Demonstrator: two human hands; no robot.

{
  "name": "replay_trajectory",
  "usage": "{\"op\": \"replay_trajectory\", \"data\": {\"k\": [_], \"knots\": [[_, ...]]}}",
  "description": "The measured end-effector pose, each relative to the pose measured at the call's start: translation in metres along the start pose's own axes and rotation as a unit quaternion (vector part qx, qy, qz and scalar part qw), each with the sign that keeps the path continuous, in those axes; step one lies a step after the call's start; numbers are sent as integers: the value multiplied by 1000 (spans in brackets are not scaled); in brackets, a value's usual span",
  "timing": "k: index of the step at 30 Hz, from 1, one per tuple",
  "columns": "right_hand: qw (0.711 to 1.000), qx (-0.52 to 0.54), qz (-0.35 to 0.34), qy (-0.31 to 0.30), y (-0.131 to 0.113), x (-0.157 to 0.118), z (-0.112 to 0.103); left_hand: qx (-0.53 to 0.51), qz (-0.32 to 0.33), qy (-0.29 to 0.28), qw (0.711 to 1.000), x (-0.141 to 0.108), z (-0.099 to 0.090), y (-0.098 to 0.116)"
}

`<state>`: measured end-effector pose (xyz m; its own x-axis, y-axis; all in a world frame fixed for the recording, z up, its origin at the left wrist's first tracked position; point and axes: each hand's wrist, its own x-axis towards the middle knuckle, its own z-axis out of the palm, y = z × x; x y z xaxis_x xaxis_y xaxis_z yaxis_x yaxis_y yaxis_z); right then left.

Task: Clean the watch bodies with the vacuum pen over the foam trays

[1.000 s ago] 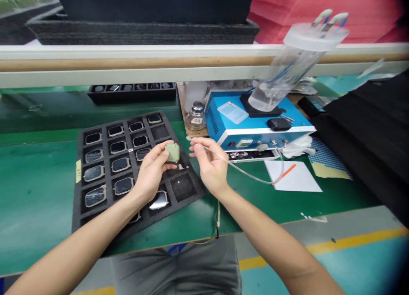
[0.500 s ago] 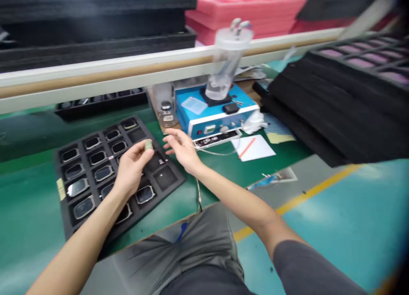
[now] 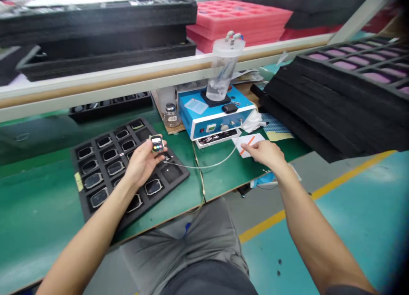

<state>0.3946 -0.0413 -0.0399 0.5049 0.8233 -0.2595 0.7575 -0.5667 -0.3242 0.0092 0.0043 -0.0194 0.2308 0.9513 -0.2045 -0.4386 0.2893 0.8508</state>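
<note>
Black foam tray (image 3: 84, 197), one lit smartwatch (image 3: 156, 144) pinched in left hand (image 3: 140, 163), right hand (image 3: 263, 153) empty beside white paper (image 3: 258, 138)

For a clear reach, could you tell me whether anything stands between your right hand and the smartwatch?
Only a thin clear tube lies on the green bench mat between the right hand and the smartwatch in the left hand.

Teal floor (image 3: 351, 210) with a yellow stripe (image 3: 281, 216) meets a green workbench (image 3: 35, 193), pink foam trays (image 3: 236, 18) stacked beyond.
</note>
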Motion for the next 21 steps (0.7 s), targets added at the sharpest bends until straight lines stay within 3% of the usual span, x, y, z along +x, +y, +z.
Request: {"op": "replay_trajectory", "data": {"k": [2,4,8,10,12,14,16,19,21], "knots": [[999,-13,40,-8,1,31,11,-11,-20,-2,1000,-1,-1,-1],[993,91,65,-28,7,45,19,-20,-23,0,1000,-1,-2,-2],[956,284,72,-10,21,31,19,-48,-33,0,998,-4,-1,-1],[937,345,47,22,15,12,16,-69,-50,0,996,-6,0,-1],[889,455,-14,54,-9,-12,17,-89,-65,2,994,-7,1,-1],[769,622,-136,62,-50,-38,25,-105,-71,6,992,-8,1,-1],[706,672,-224,24,-99,-61,37,-118,-73,11,990,-9,1,-1],[662,689,-296,-14,-163,-84,61,-131,-81,16,988,-10,2,-1],[656,680,-328,-17,-187,-91,77,-138,-87,14,987,-11,3,-1]]}}
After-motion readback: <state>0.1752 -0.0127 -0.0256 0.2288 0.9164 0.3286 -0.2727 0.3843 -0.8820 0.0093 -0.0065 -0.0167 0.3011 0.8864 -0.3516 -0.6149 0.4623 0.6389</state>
